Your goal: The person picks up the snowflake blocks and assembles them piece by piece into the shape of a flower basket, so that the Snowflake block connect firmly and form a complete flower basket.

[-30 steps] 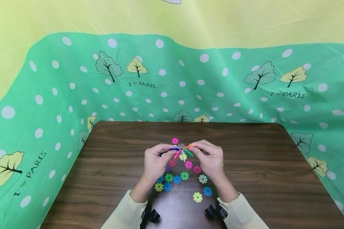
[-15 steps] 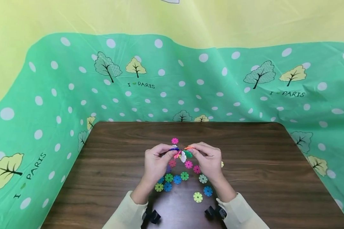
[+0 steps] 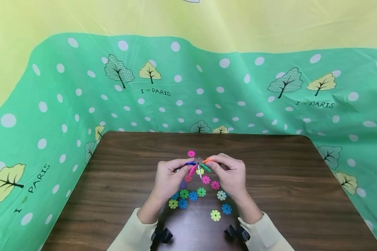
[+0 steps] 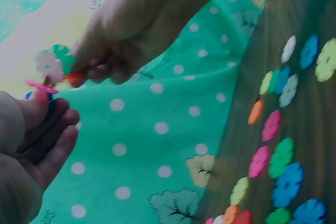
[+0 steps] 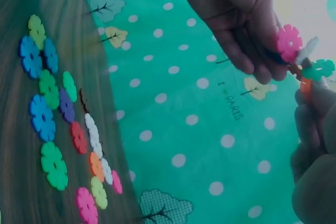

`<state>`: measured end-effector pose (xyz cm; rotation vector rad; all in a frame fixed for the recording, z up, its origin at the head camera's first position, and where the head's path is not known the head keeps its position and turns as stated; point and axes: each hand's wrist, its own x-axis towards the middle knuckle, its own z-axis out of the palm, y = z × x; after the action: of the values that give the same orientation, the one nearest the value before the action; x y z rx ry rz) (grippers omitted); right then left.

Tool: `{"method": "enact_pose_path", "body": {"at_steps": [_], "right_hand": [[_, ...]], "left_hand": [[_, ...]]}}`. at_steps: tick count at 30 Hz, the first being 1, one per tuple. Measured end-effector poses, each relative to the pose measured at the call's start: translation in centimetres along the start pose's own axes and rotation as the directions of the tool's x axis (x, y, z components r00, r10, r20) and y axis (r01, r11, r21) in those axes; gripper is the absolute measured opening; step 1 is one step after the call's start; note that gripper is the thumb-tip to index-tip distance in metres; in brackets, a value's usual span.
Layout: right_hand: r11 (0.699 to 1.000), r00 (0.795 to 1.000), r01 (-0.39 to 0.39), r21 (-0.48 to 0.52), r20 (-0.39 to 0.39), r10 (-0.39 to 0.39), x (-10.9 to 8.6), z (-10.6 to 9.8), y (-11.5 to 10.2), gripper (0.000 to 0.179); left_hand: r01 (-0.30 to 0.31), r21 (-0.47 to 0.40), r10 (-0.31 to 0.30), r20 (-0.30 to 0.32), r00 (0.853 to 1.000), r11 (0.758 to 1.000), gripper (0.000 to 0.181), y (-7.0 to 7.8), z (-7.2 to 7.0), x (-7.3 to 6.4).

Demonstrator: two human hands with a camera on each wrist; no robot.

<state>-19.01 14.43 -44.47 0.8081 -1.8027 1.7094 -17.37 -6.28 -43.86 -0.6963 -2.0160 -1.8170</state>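
Above the table, both hands hold one joined piece made of notched plastic flower discs. At its centre is a brown disc [image 3: 198,161]; blue [image 3: 190,163], pink, white, green and orange discs stand out from its edge. My left hand [image 3: 169,177] pinches the blue disc between thumb and index finger. Between the thumb and fingers of my right hand [image 3: 231,175] is the orange disc [image 3: 208,160]. The pink disc [image 5: 290,43] faces the right wrist camera, beside the green disc [image 5: 319,68]. In the left wrist view the white disc [image 4: 49,66] overlaps the green one.
Several loose flower discs lie on the dark wooden table [image 3: 119,195] under and around the hands, including a yellow disc [image 3: 215,215], a blue disc [image 3: 227,208] and a far pink disc [image 3: 191,153]. A green dotted cloth [image 3: 163,118] hangs behind the table.
The joined piece tipped so its brown centre turned nearly edge-on half a second ago; now it has tilted back and the face shows again. Both hands keep their pinch.
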Motion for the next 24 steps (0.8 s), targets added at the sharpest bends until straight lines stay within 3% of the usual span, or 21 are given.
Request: {"method": "enact_pose_path", "body": {"at_steps": [3, 6, 9, 12, 17, 21, 24], "right_hand": [[0.998, 0.998, 0.058, -0.034, 0.006, -0.058, 0.1, -0.2, -0.2, 0.021], [0.992, 0.993, 0.109, -0.056, 0.044, -0.107, 0.3, -0.7, -0.3, 0.022], [0.992, 0.992, 0.096, -0.086, 0.084, -0.089, 0.5, -1.1, -0.5, 0.024], [0.994, 0.996, 0.007, -0.111, 0.094, 0.004, 0.7, -1.3, -0.7, 0.026], [0.984, 0.985, -0.146, -0.101, 0.077, 0.154, 0.7, -1.6, -1.0, 0.021], [0.987, 0.987, -0.146, -0.073, 0.056, 0.15, 0.8, -1.8, -1.1, 0.024], [0.991, 0.991, -0.108, -0.076, 0.076, 0.114, 0.8, -1.9, -1.1, 0.03]], "left_hand": [[-0.045, 0.013, 0.045, -0.034, 0.998, 0.999, 0.018, -0.3, 0.6, -0.1], [-0.081, 0.079, 0.086, -0.054, 0.995, 0.994, 0.017, -0.5, 0.9, -0.2], [-0.099, 0.148, 0.108, -0.056, 0.993, 0.984, 0.017, -0.5, 1.0, -0.2], [-0.076, 0.142, 0.082, -0.033, 0.996, 0.987, 0.017, 0.0, 0.9, -0.2], [0.034, 0.08, -0.031, -0.037, 0.999, 0.996, 0.017, 1.0, 0.7, -0.4], [0.059, 0.081, -0.053, -0.071, 0.996, 0.995, 0.016, 1.2, 0.4, -0.4], [0.049, 0.069, -0.045, -0.059, 0.997, 0.996, 0.017, 1.4, 0.3, -0.2]]}}
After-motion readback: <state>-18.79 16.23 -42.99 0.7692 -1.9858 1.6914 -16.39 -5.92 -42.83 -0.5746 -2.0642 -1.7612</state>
